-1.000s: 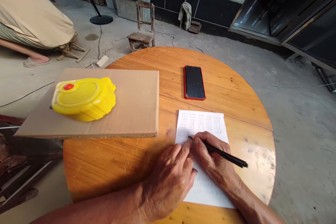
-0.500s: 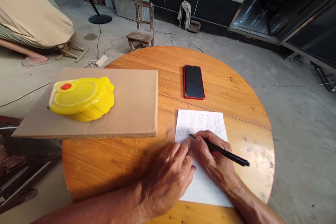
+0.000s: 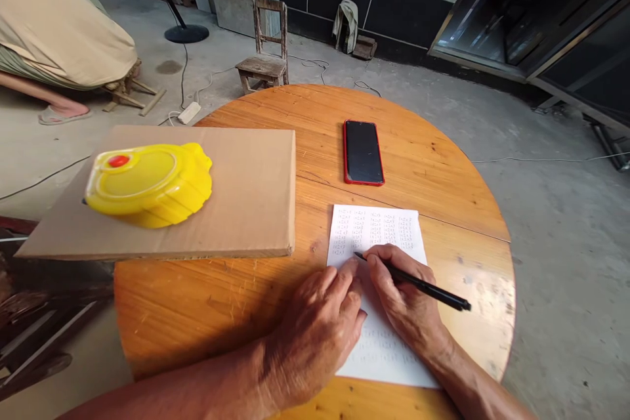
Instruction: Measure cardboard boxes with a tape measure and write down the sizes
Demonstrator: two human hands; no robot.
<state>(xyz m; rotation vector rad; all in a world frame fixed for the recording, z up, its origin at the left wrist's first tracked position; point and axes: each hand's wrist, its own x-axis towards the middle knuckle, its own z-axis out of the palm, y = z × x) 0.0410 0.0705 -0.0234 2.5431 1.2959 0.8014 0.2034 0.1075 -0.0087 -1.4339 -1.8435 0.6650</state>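
Observation:
A white sheet of paper (image 3: 378, 230) lies on the round wooden table, with columns of small handwritten figures on its upper part and fainter rows lower down. My right hand (image 3: 406, 295) is closed around a black pen (image 3: 428, 287); its tip meets the sheet just below the written rows. Beside it, my left hand (image 3: 325, 328) rests palm down across the paper's left edge, fingers loosely bent and lying on the sheet, nothing held. The left fingertips are close to the pen tip. Part of the writing is hidden beneath both hands.
On the wooden table (image 3: 418, 144), a phone in a red case (image 3: 363, 152) lies beyond the paper. A cardboard box (image 3: 256, 197) at the left bears a yellow tape-measure-shaped object (image 3: 152, 184). A small wooden chair (image 3: 266, 46) stands behind the table. At far left, a person's foot (image 3: 63, 111) shows.
The view has shifted very slightly. The pen's rear end has tilted a little to the right and down; my left hand stays in place.

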